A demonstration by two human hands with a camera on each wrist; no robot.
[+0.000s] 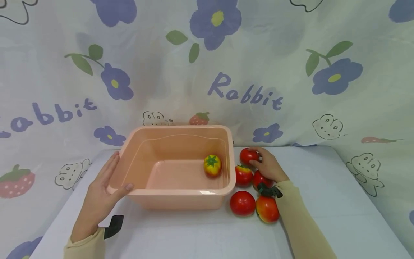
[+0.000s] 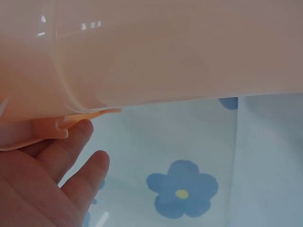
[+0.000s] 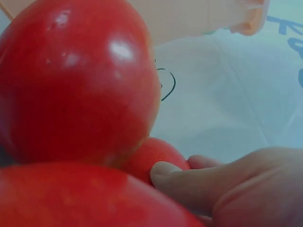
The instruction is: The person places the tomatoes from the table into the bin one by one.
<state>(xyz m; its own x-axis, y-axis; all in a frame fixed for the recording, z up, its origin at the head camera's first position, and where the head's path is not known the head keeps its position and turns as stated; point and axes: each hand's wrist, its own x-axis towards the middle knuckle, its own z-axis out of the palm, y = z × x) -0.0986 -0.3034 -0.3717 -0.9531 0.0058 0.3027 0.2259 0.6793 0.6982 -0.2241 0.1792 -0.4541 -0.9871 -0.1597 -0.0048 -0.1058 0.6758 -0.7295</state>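
A pink plastic basin (image 1: 181,201) stands on the table. Inside it, toward the right, lies a red-and-yellow toy tomato (image 1: 212,171) with a green star-shaped top. My left hand (image 1: 100,194) rests at the basin's near left corner, thumb by the front rim and fairly straight fingers along the left side; the left wrist view shows fingers (image 2: 71,142) under the rim. Right of the basin, my right hand (image 1: 268,165) holds the farthest red tomato (image 1: 248,156) between thumb and fingers. The right wrist view shows the thumb against that tomato (image 3: 154,156); the other fingers are mostly hidden.
Several more tomatoes lie close together by the basin's right side: one red (image 1: 244,177), one partly under my right wrist (image 1: 261,178), one near the front (image 1: 242,203) and a red-orange one (image 1: 267,209). A printed cloth (image 1: 258,54) hangs behind the white table (image 1: 181,237).
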